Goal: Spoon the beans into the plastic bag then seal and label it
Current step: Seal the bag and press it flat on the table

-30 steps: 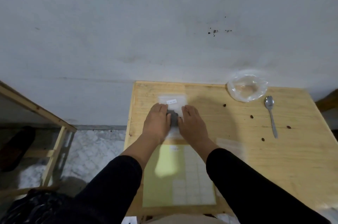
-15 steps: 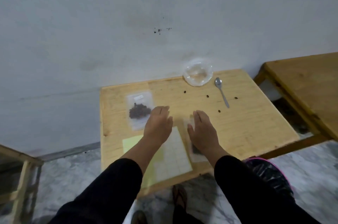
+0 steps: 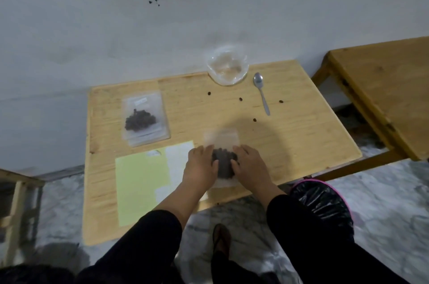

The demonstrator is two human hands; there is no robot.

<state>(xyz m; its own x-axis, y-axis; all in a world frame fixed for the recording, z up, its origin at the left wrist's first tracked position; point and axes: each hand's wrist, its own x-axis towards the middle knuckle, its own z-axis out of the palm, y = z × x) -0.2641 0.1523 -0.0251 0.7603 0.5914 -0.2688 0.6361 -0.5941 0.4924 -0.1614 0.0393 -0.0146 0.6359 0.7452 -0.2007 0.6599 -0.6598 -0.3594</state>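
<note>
**A:** Where are the hands, and what are they doing?

**B:** Both rest on a clear plastic bag (image 3: 221, 142) lying flat near the table's (image 3: 301, 135) front edge, about midway along it. The left hand (image 3: 200, 167) and right hand (image 3: 251, 166) flank a dark heap of beans (image 3: 224, 164) inside the bag, fingers fairly straight and laid flat on the plastic, not pinching.

**A:** Which step is this?

**B:** Likely settling the beans before sealing. Whether the bag's mouth, the end farther from the person, is closed, I cannot tell.

**A:** What else is on the table?

**B:** A filled, labelled bag (image 3: 145, 119) near the back left corner. A label sheet (image 3: 141, 181) at the front left. An empty clear bowl (image 3: 227, 67) and a spoon (image 3: 261, 92) at the back edge, with stray beans scattered nearby.

**A:** What does the next move call for?

**B:** Probably pinching along the mouth, then peeling a label off the sheet.
</note>
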